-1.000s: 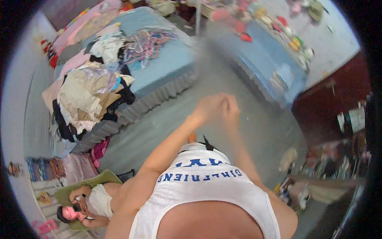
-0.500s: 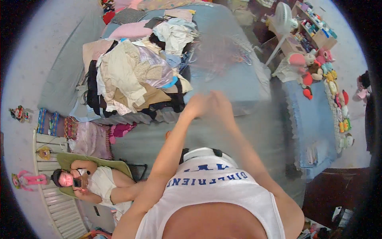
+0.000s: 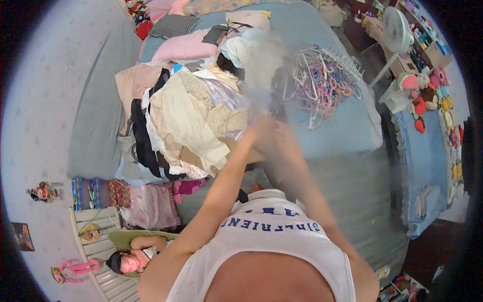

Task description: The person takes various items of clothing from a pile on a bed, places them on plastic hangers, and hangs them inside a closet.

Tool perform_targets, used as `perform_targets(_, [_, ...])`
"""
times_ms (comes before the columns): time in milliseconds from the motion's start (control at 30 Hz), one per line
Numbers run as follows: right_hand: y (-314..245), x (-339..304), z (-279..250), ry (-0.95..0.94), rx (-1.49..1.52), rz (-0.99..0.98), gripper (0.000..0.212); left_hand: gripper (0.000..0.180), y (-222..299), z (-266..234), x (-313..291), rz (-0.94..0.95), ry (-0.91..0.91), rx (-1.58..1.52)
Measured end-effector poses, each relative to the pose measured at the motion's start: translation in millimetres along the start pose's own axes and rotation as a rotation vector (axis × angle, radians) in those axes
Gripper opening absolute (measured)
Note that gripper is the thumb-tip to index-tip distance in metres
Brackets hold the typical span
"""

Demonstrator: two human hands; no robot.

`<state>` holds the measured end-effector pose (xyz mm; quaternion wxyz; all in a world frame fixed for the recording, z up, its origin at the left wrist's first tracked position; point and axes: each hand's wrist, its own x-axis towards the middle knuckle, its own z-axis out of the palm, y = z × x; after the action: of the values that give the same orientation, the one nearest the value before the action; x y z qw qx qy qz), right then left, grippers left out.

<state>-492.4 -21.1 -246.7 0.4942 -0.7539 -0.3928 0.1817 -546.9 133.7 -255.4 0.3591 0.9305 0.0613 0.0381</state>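
Observation:
My left hand (image 3: 260, 129) and my right hand (image 3: 283, 135) are held close together over the near edge of the bed. A hazy smudge blurs their fingers, so what they hold, if anything, cannot be made out. Beside my left hand lies a large heap of clothes (image 3: 181, 118) in cream, beige, lilac and black. Beyond my right hand a tangle of clothes hangers (image 3: 322, 83) in white, pink, blue and orange rests on the blue bed sheet (image 3: 347, 128).
Pink pillows (image 3: 188, 44) lie at the bed's far left. A white fan (image 3: 397, 30) stands right of the bed, near plush toys (image 3: 427, 95) and a blue-covered surface (image 3: 427, 166). At the lower left, a person (image 3: 138, 254) reclines on a green chair (image 3: 121, 240).
The view has shifted, so the bed sits further right and lower in it. My hands are now closer to the clothes heap, and the hangers show more clearly.

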Motion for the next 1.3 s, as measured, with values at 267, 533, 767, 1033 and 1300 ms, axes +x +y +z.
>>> perform_targets(267, [-15,101,29,-0.182,-0.084,0.092,0.034,0.048,-149,-46,25,-0.557,0.474,0.102])
perform_targets(533, [0,153,76,-0.318,0.160,-0.023,0.035,0.057,-280,-112,-31,-1.200,0.585,0.468])
perform_targets(767, [6,148,136,-0.195,0.220,0.084,0.034,0.040,-332,-149,-55,-1.176,0.396,0.169])
perform_targets(1033, [5,155,184,-0.341,0.015,-0.054,0.033,0.034,-326,-119,-49,-1.078,1.029,0.729])
perform_targets(1300, [51,163,208,-0.430,0.061,-0.283,0.035,0.024,-346,-128,-62,-0.691,0.879,-0.204])
